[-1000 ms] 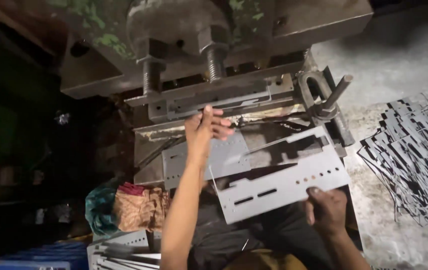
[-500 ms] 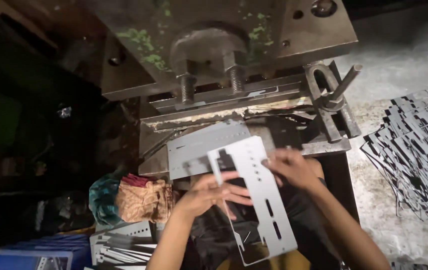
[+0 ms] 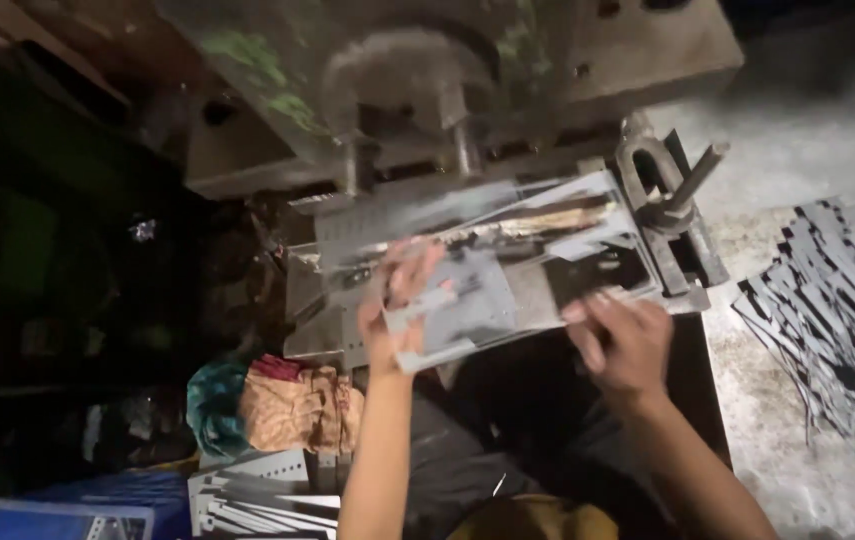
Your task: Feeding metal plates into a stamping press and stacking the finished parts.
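Between both hands — thin metal plate [image 3: 467, 305], left hand [image 3: 397, 310] and right hand [image 3: 622, 340] gripping ends; sharp edges, press [image 3: 447, 90] just above — cuts, pinch likely.

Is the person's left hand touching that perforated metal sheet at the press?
Touching. The head view shows the left hand with fingers wrapped over the metal sheet's near end.

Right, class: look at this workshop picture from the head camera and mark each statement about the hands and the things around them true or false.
1. The left hand grips a grey metal plate. True.
2. The right hand rests on the cloth bundle. False: it is at the plate's right edge.
3. Cut metal strips lie to the right. True.
4. The press stands below the hands. False: it is above them.
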